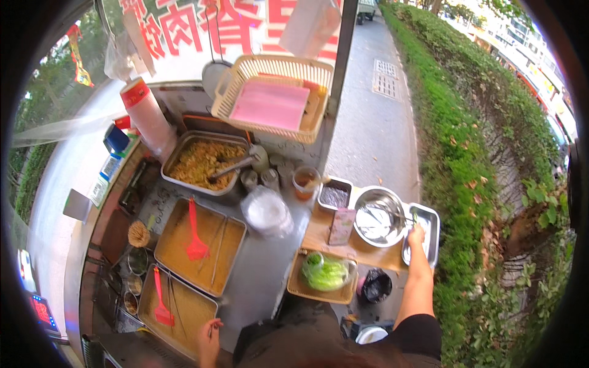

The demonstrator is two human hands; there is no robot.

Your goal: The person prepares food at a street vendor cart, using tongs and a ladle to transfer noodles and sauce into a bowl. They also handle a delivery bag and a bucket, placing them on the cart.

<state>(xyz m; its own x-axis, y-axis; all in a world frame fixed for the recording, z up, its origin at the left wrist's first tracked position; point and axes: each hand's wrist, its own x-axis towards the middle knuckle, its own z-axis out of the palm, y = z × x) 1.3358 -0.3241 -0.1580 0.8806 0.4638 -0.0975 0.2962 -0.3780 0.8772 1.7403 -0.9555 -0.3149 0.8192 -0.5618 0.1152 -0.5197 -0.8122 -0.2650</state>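
Observation:
My right hand (417, 235) grips a thin metal utensil (404, 217), probably tongs, over a rectangular steel tray (431, 250). The utensil reaches toward a round steel bowl (378, 221) just left of that tray. Something small and green shows at my fingers, too small to name. At the bottom, my left hand (210, 336) hovers by the right edge of a shallow tray of yellow-brown liquid (184, 299). Its fingers are loosely bent; whether they hold anything small is unclear. A red brush (163, 313) rests in that tray, and another red brush (197, 248) lies in the similar tray (232, 250) beyond.
A deep pan of chopped food (202, 161) with tongs stands behind the trays. Stacked paper cups (146, 115) rise at the left. Bagged lettuce (324, 273) sits in a basket (299, 287) before me. A cream plastic basket (276, 69) hangs over the counter (251, 271).

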